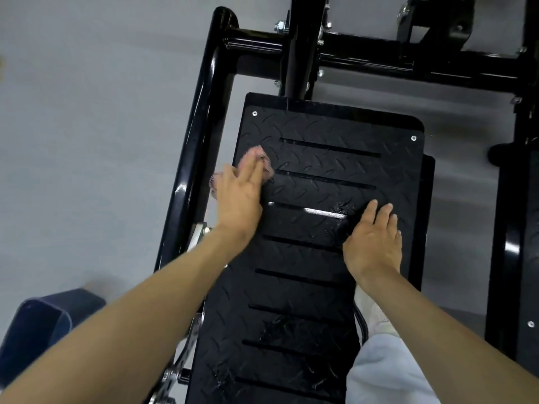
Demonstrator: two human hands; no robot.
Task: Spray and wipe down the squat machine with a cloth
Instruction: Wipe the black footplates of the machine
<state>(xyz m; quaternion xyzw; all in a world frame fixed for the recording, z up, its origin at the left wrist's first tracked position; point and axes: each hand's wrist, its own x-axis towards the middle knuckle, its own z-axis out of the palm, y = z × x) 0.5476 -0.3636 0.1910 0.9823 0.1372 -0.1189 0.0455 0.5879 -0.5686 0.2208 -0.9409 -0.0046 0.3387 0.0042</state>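
Note:
The squat machine's black diamond-tread foot plate [320,170] fills the middle of the view, with long slots across it and wet patches on its surface. My left hand [240,193] presses a pink cloth [262,161] flat against the plate's upper left part with straight fingers. My right hand [374,243] lies flat on the plate's right side, fingers extended, holding nothing. No spray bottle is in view.
The machine's black tubular frame [201,112] runs along the plate's left side and across the top [379,59]. A second black part [522,258] stands at the right. Grey floor [87,141] lies to the left. My trouser leg [385,371] is at bottom right, a dark blue object [43,325] at bottom left.

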